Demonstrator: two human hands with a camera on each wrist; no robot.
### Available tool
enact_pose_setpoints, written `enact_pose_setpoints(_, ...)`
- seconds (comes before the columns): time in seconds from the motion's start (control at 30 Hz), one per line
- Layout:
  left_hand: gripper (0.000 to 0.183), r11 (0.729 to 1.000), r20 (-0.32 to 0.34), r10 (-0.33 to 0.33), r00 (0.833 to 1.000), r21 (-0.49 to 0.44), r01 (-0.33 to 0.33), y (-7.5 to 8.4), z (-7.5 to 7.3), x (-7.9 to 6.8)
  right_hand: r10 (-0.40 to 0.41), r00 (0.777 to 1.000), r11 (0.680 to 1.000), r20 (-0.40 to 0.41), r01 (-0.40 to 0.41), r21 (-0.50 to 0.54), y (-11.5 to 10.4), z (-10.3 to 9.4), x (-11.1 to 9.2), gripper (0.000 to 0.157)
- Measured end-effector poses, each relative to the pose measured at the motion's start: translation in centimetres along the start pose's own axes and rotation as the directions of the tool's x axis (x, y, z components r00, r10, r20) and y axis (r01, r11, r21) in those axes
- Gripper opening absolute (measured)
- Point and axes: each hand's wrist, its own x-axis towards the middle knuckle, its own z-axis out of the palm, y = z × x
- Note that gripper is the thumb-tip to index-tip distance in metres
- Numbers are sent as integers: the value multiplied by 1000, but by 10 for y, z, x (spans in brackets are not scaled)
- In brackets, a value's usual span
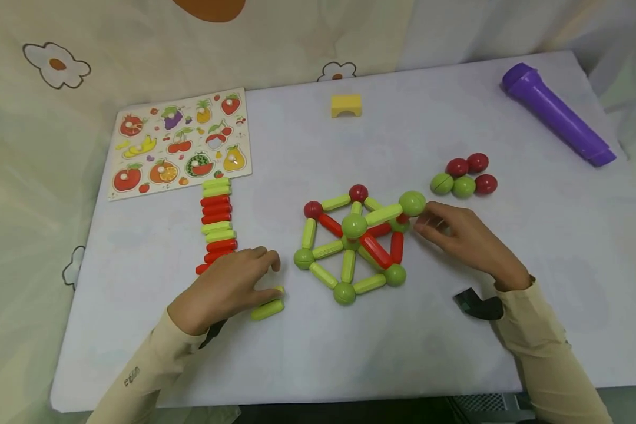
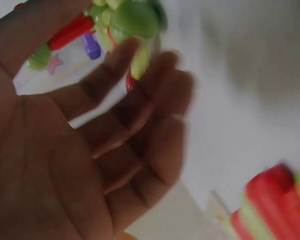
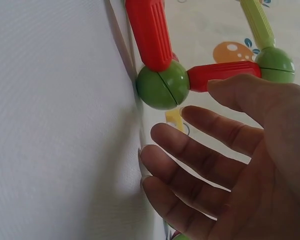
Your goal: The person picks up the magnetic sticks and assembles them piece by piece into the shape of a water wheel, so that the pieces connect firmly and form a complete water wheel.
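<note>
In the head view, a structure of red and green rods joined by balls stands on the table. Its lower part is a spoked ring; a green ball sits raised above the hub, linked by a light green rod to another raised green ball. My right hand is at the structure's right side, fingers loosely bent around nothing; whether its thumb touches the red rod I cannot tell. My left hand hovers empty by two loose light green rods, one partly hidden by the thumb.
A column of red and green rods lies left, beside a fruit puzzle board. Several red and green balls cluster at right. A yellow arch block and a purple tube lie farther back.
</note>
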Motion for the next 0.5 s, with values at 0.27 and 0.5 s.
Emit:
enact_pose_setpoints(0.27, 24, 998, 66, -59, 996, -14, 60, -14, 16, -10, -19, 1000, 1000, -2, 19, 12, 0, -1, 0, 12)
enact_pose_setpoints(0.5, 17, 996, -20, 29, 999, -80, -30, -14, 18, -2, -54, 985, 997, -166, 44, -60, -10, -10, -4, 22)
